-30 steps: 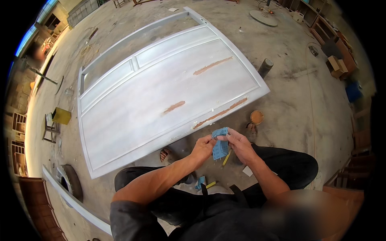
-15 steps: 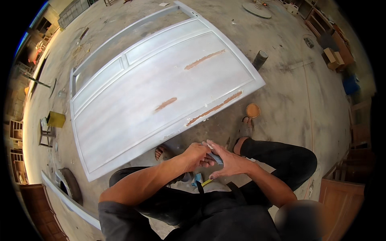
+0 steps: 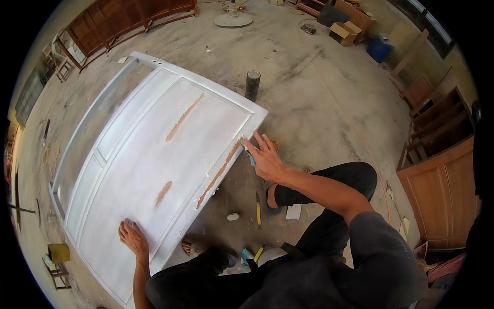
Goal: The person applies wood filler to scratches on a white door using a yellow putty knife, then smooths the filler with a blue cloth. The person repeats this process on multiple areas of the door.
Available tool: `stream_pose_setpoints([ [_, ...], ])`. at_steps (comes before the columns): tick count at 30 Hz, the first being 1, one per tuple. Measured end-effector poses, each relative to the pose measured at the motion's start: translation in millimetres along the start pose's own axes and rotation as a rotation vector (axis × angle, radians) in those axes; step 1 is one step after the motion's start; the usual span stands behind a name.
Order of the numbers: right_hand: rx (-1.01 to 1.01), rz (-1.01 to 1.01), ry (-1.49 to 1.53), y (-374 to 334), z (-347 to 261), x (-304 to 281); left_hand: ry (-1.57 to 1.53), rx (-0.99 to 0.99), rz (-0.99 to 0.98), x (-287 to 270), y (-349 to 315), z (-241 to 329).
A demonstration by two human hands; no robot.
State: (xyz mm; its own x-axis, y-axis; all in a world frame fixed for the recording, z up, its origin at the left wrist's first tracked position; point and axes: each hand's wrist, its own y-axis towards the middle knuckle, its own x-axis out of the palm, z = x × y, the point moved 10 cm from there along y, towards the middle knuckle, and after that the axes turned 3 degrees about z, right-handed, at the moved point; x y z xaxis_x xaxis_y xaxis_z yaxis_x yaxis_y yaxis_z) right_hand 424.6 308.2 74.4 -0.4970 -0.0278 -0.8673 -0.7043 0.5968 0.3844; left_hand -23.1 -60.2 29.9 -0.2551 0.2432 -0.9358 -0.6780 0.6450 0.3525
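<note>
A large white-painted wooden panel (image 3: 134,139) with raised mouldings lies in front of me, raised off the floor. Three brown filler patches show on it: a long strip (image 3: 185,117), a short patch (image 3: 163,194) and a strip (image 3: 218,172) along the near right edge. My right hand (image 3: 268,160) is at the upper end of that edge strip, its fingers around a small folded blue-grey piece of sandpaper (image 3: 251,158). My left hand (image 3: 134,238) rests on the panel's lower left part, fingers apart, holding nothing.
A dark cylinder (image 3: 252,85) stands by the panel's far right corner. On the floor near my feet lie a yellow-handled tool (image 3: 258,212), a white oval piece (image 3: 232,217) and a white square (image 3: 294,211). A brown wooden cabinet (image 3: 437,185) stands at right, a cardboard box (image 3: 346,32) farther off.
My hands have parted from in front of my lap. The right has gone to the panel's edge with the sandpaper, the left onto the panel. The view has turned right.
</note>
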Motion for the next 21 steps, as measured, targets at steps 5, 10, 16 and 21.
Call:
stream_pose_setpoints([
  [5, 0.038, -0.09, -0.082, -4.7, -9.8, 30.1, -0.111, -0.088, 0.027, 9.4, -24.2, 3.2],
  [10, -0.152, -0.106, -0.065, -8.1, -50.1, 30.9, -0.107, -0.101, 0.036, -1.1, -21.7, -3.9],
  [16, -0.036, -0.09, -0.092, -0.2, -38.4, 36.2, -0.089, -0.087, 0.038, 2.5, -21.1, -2.1],
  [21, -0.023, -0.151, -0.17, 21.6, 5.4, 23.9, -0.094, -0.075, 0.052, 0.3, -19.0, 1.7],
])
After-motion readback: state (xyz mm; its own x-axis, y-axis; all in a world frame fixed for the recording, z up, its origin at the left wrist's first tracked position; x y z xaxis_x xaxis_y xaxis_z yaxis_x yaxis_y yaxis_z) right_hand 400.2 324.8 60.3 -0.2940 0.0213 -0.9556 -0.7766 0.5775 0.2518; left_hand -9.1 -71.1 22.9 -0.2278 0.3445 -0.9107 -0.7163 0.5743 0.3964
